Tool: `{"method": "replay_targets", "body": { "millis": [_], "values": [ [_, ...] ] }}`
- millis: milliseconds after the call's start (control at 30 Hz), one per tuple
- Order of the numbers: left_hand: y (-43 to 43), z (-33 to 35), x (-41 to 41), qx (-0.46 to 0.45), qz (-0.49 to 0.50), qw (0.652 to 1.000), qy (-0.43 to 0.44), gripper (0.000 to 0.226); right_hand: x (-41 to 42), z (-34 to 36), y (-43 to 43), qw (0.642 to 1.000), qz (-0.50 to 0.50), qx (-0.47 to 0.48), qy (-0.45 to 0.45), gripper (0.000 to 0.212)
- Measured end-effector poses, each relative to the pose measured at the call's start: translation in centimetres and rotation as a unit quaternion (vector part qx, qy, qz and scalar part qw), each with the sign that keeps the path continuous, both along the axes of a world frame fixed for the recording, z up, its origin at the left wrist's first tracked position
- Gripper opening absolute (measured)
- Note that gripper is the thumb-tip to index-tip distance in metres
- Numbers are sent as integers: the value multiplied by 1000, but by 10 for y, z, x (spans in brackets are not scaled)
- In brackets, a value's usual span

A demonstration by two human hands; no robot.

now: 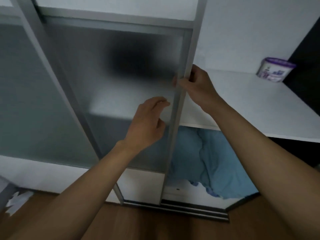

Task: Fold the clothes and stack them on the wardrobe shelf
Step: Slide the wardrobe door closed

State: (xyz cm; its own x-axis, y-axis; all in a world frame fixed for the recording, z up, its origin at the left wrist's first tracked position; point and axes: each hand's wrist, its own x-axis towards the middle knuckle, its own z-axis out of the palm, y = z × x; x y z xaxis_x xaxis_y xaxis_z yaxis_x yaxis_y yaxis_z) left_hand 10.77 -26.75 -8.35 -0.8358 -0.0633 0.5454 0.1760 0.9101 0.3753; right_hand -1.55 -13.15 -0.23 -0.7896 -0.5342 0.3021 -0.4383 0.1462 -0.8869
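Observation:
I face a wardrobe with frosted sliding doors. My right hand (195,84) grips the grey metal edge of the sliding door (183,94), fingers curled round the frame. My left hand (149,122) hovers in front of the frosted panel (107,94) just left of that edge, fingers loosely bent and holding nothing. To the right of the door a white wardrobe shelf (242,104) is exposed. Below the shelf hangs crumpled blue cloth (213,160).
A white tub with a purple lid (275,69) stands at the shelf's back right, beside a dark side panel (304,66). A second sliding door (26,94) lies to the left. The door track (190,209) runs along the wooden floor (155,226). White cloth (16,200) lies at lower left.

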Motion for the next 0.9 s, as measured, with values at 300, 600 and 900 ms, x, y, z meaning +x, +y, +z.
{"method": "replay_targets", "body": {
  "millis": [300,600,900],
  "values": [
    [43,24,-53,-291,8,951,103,69,-31,-13,152,980,-194,-26,43,19],
    [170,17,-112,-417,4,902,114,74,-60,-44,291,916,-398,-28,29,39],
    [248,2,-150,-441,26,884,155,75,-98,-47,407,861,-503,-23,-72,87]
  ]
}}
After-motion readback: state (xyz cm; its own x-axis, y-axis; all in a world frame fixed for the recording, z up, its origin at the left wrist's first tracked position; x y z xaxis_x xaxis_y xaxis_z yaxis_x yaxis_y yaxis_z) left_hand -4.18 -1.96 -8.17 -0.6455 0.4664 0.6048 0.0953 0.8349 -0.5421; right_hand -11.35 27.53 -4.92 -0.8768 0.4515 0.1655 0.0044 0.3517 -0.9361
